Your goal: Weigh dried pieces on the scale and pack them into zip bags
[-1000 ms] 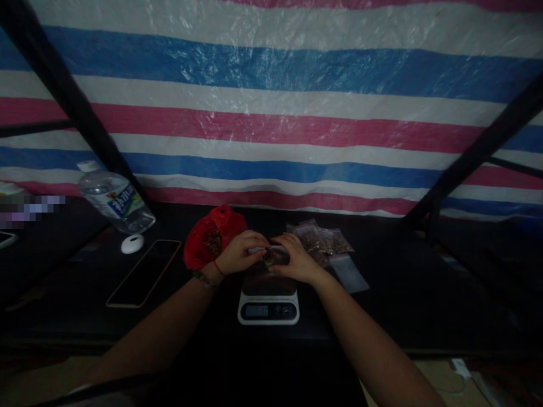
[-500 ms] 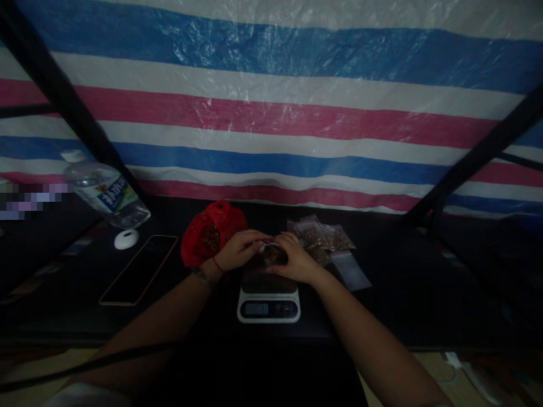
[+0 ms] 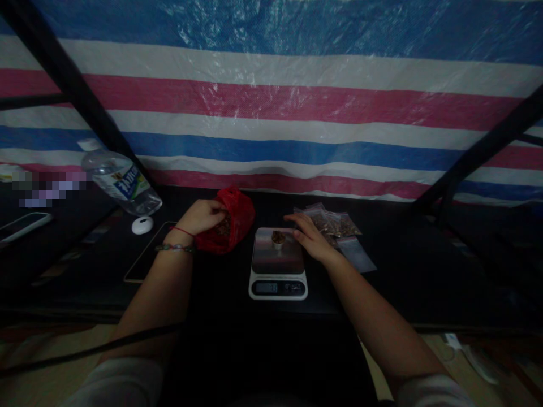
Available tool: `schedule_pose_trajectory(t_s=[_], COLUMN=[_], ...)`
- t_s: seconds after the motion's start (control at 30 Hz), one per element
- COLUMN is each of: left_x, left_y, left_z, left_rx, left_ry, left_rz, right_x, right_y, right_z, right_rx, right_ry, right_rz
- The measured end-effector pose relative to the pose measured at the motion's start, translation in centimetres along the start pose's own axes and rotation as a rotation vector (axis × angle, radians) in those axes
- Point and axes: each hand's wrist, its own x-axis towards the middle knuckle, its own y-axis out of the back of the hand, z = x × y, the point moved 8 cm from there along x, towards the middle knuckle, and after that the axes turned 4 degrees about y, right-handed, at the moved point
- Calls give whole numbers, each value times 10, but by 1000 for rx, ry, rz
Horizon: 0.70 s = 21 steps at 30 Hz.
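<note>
Fingers of the left hand are dipped into the mouth of the red bag, curled loosely around the brown loose material inside; whether a pinch is actually held cannot be told, since the fingertips are hidden by the plastic. The right hand is laid flat and open, holding nothing, its fingertips just beside the far right corner of the scale.

A small cup with brown contents stands near the far edge of the scale platform. The red bag lies at 10 o'clock from the scale, touching or nearly touching its left edge. At 2 o'clock from the scale, several small filled pouches are piled, with an empty clear pouch at 3 o'clock.

For a clean reading, the right hand is best kept off the platform, and material is best carried in small pinches and released low over the cup, so that nothing is spilled onto the platform. The display is too dim to be read.

Further out, a phone lies at 9 o'clock, with a white round object and a water bottle beyond it at 10 o'clock on the black table.
</note>
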Motion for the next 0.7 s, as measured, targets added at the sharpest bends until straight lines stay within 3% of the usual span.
schedule_pose_trajectory(t_s=[0.17, 0.3, 0.7], left_x=[7, 12, 24], left_y=[-43, -65, -68], left_z=[29, 27, 12], left_rx=[134, 205, 221], left_ry=[-164, -127, 28], left_rz=[-85, -104, 37], right_x=[0, 0, 2], right_y=[2, 1, -8], right_z=[2, -1, -14], right_rx=[-30, -40, -91], right_ry=[-48, -45, 31], right_rz=[16, 8, -53])
